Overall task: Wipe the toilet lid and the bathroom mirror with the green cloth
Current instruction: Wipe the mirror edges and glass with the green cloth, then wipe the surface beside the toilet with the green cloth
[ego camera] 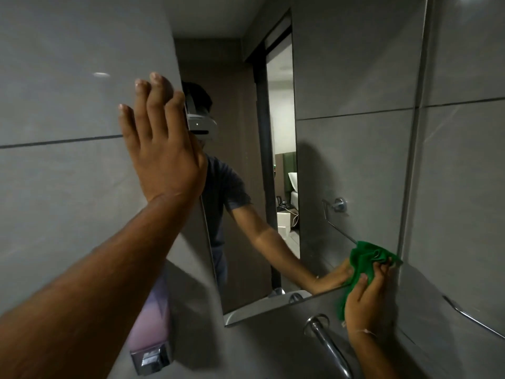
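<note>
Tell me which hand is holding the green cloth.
The right hand, low at the mirror's bottom right corner, grips the green cloth. The left hand is open and flat near the mirror's left edge.

Green cloth [363,266] (grey tiles [68,187])

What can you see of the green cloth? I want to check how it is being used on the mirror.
The green cloth is bright green, soft fabric, bunched into folds rather than spread flat. The right hand grips it from below, fingertips curled over its front, and presses it against the lower right corner of the mirror, close to the tiled wall. Part of it hangs down past the mirror's bottom edge beside the wrist. Its reflection meets it in the glass. The left hand is apart from it, flat at the mirror's left edge.
</note>
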`<state>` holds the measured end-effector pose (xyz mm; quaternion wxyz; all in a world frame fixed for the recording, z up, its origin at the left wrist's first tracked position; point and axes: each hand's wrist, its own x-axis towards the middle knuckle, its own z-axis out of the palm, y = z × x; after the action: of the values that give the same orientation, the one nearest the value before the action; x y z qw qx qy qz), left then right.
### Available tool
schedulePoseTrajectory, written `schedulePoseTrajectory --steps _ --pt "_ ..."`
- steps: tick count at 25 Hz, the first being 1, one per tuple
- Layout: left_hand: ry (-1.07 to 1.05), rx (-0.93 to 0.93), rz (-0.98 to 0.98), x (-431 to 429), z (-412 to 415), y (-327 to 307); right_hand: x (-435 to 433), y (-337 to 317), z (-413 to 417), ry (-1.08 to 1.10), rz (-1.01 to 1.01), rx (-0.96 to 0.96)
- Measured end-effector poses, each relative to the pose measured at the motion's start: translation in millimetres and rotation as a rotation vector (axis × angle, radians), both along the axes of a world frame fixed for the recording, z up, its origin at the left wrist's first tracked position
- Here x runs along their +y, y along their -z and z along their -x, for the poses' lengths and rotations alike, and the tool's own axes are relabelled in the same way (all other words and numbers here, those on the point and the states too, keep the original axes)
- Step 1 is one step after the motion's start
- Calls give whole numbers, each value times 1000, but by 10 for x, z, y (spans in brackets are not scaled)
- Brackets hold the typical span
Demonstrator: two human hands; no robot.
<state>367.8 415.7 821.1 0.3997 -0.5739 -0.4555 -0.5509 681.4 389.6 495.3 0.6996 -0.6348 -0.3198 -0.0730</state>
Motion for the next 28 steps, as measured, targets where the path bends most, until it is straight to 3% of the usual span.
schedulePoseTrajectory --steps 4,7,9,12,16,19,23,28 --pt "-15 19 9 -31 8 -21 -364 -317 163 112 -62 59" --pt "-34 58 144 -140 22 -76 -710 -721 616 49 -289 120" --pt "-42 133 270 -263 101 -79 -941 -1088 997 -44 -428 41" --pt "60 256 329 -533 403 -85 -1171 -1681 1398 -173 -461 -132" --pt "132 171 291 -996 1026 -148 -1467 -2650 1907 -258 -540 -375" --pt "142 115 247 -1289 1474 15 -1590 -3161 2386 -294 -604 -422" --pt "114 67 360 -1601 1860 1010 -1638 -2804 3076 -407 -487 -393" --pt "135 42 745 -2275 2308 3028 -1812 -1109 3613 -553 -200 -159"
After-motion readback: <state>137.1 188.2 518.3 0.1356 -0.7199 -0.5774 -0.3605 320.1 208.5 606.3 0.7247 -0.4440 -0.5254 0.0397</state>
